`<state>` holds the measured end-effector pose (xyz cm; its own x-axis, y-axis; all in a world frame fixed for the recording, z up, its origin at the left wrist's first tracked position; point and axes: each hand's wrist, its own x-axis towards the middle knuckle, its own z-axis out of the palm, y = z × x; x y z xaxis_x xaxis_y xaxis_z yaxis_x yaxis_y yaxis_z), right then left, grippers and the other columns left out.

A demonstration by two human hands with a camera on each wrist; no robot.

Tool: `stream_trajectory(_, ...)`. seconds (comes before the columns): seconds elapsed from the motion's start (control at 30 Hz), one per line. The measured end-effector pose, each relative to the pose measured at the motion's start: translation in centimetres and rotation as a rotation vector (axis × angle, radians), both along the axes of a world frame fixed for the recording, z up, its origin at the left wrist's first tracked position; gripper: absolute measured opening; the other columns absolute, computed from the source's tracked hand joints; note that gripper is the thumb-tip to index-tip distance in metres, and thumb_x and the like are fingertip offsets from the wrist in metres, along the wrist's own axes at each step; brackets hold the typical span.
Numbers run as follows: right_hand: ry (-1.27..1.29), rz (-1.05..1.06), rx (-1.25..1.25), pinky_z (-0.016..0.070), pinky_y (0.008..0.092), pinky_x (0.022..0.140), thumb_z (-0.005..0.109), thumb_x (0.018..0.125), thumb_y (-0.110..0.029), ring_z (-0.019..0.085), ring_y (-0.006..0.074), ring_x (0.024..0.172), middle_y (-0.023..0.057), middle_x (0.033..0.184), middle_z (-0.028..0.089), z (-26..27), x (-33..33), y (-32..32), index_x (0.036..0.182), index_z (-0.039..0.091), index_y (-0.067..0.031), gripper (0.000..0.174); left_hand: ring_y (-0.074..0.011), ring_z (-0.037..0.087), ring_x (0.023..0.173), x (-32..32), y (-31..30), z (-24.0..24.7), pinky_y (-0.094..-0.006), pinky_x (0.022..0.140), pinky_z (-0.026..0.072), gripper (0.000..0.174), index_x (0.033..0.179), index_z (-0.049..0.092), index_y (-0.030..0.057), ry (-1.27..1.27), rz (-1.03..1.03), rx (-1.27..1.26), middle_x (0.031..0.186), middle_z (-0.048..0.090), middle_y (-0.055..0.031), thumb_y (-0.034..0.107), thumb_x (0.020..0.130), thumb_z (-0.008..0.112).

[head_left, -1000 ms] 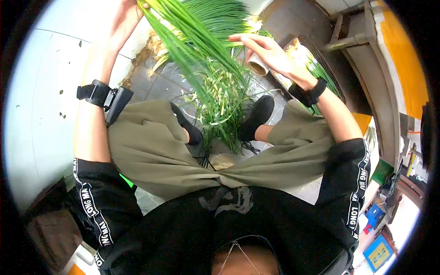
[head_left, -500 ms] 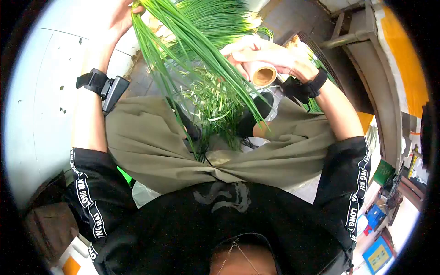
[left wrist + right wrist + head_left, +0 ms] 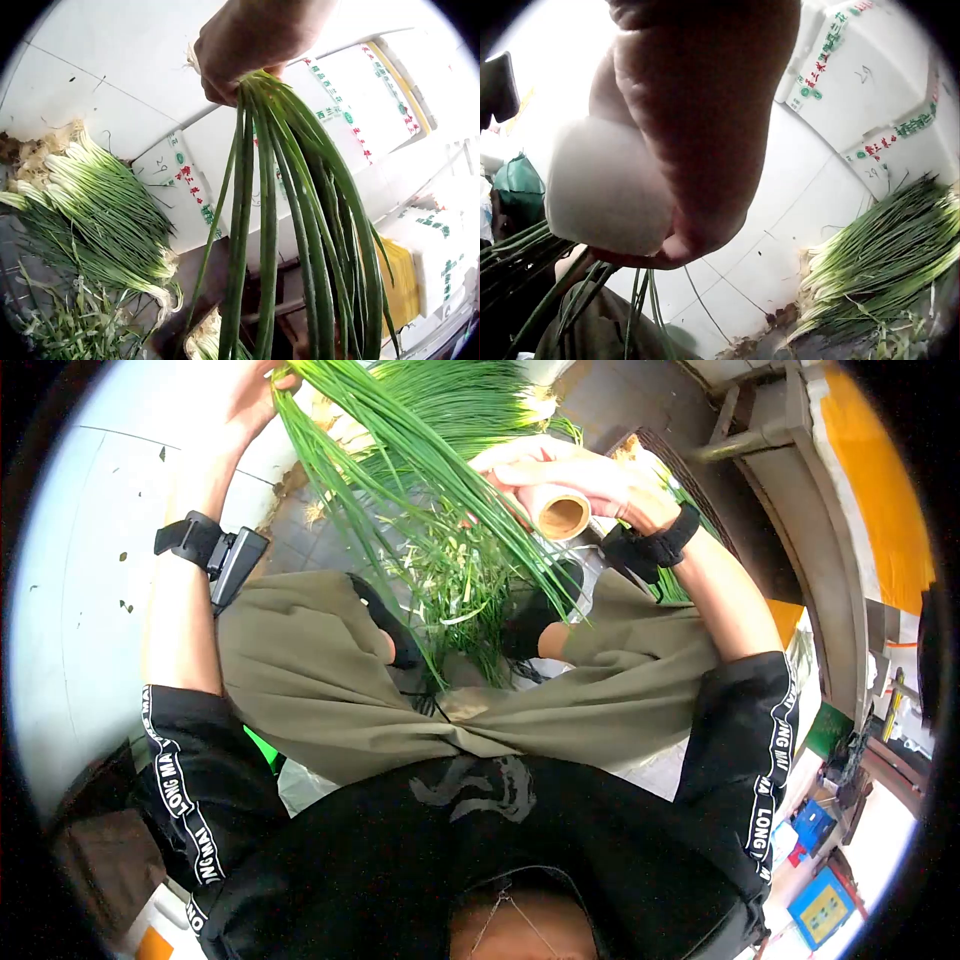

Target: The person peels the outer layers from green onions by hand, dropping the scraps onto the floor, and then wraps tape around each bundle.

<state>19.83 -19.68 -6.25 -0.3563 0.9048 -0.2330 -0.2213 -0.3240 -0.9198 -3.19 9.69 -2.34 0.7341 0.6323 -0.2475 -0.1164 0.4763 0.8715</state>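
Note:
My left hand (image 3: 245,405) grips a bunch of scallions (image 3: 400,440) near its pale root end, at the top left of the head view. The long green leaves slant down to the right and hang loose in the left wrist view. In my right hand (image 3: 575,465) is a white roll of film or tape (image 3: 562,515), its brown cardboard core facing me. The fingers curl round the roll (image 3: 604,195), right beside the leaves of the bunch. Leaves pass under that hand in the right wrist view. Behind the bunch lies a pile of scallions (image 3: 470,400), roots at its ends.
Loose green trimmings (image 3: 460,575) lie on the floor between my shoes. A container with more scallions (image 3: 680,485) stands at the right, near a bench (image 3: 760,450). White printed foam boxes (image 3: 206,169) line the wall in the left wrist view.
My left hand has drawn the bunch left and a little downward, its leaves now reaching over my right shoe. The right hand has turned, bringing the roll and its core into fuller view beside the leaves.

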Motion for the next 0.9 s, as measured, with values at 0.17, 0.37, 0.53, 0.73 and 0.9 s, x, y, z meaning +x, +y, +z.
stream_trajectory(0.17, 0.040, 0.061, -0.010, 0.0477, 0.0160, 0.060, 0.066, 0.097, -0.032, 0.059, 0.0016, 0.068, 0.0026, 0.097, 0.073, 0.4, -0.3, -0.2, 0.119, 0.067, -0.0018, 0.037, -0.0140, 0.060, 0.072, 0.1, -0.5, 0.1, -0.0242, 0.061, 0.0513, 0.016, 0.105, 0.063, -0.0011, -0.012, 0.026, 0.090, 0.091, 0.065, -0.0083, 0.013, 0.099, 0.060)
stream_trajectory(0.37, -0.174, 0.230, -0.111, 0.0524, 0.0206, 0.070, 0.065, 0.098, -0.025, 0.064, 0.0033, 0.082, 0.0046, 0.104, 0.074, -1.6, 0.2, -0.2, 0.121, 0.065, -0.0023, 0.032, -0.0158, 0.062, 0.076, -0.4, 1.6, -0.8, -0.0265, 0.068, 0.0552, 0.018, 0.109, 0.062, -0.0008, -0.118, 0.031, 0.071, 0.093, 0.065, -0.0087, 0.014, 0.099, 0.059)
stream_trajectory(0.53, -0.215, 0.224, -0.188, 0.0500, 0.0189, 0.067, 0.066, 0.098, -0.030, 0.062, 0.0020, 0.077, 0.0011, 0.103, 0.075, -3.9, 0.5, -1.3, 0.115, 0.069, -0.0037, 0.031, -0.0191, 0.064, 0.086, -0.7, -0.1, 0.9, -0.0313, 0.078, 0.0562, 0.021, 0.113, 0.061, -0.0002, -0.128, 0.151, 0.163, 0.097, 0.065, -0.0095, 0.015, 0.099, 0.058)
stream_trajectory(0.73, -0.178, 0.166, -0.220, 0.0503, 0.0186, 0.065, 0.062, 0.098, -0.020, 0.063, 0.0033, 0.071, 0.0046, 0.104, 0.075, -5.0, 1.9, -1.9, 0.113, 0.068, -0.0040, 0.022, -0.0211, 0.065, 0.091, -1.6, 1.6, 0.1, -0.0343, 0.084, 0.0555, 0.021, 0.113, 0.061, 0.0011, -0.155, 0.130, 0.164, 0.101, 0.066, -0.0098, 0.017, 0.100, 0.057)
stream_trajectory(0.9, -0.284, 0.130, -0.226, 0.0519, 0.0212, 0.069, 0.055, 0.103, -0.026, 0.063, 0.0051, 0.073, 0.0037, 0.104, 0.074, -5.0, 2.5, -2.0, 0.103, 0.066, -0.0068, 0.022, -0.0213, 0.065, 0.092, -1.7, 2.0, 0.0, -0.0347, 0.086, 0.0552, 0.020, 0.111, 0.062, 0.0015, -0.138, 0.143, 0.162, 0.101, 0.066, -0.0095, 0.018, 0.100, 0.058)
